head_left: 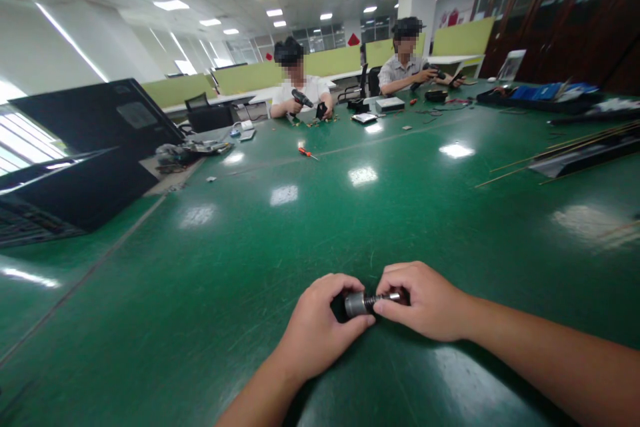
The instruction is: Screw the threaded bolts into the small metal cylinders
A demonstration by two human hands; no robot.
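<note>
Low in the head view, both hands meet over a small metal part [355, 305], a grey cylinder with a thinner shaft that looks coiled or threaded. It lies roughly sideways, close to the tabletop. My left hand [320, 323] curls its thumb and fingers round the cylinder end. On the other side, my right hand [420, 300] pinches the shaft between thumb and fingers, and a shiny rod end shows at its fingertips. The fingers partly hide the part, so I cannot tell its exact kind.
A green table [240, 233] stretches ahead. An orange-handled screwdriver [305, 153] lies towards its far side. A black computer case [75, 193] stands left, thin rods [520, 170] lie right. Across the table, one person [300, 90] holds a power drill [302, 99]; another person [400, 70] works beside them.
</note>
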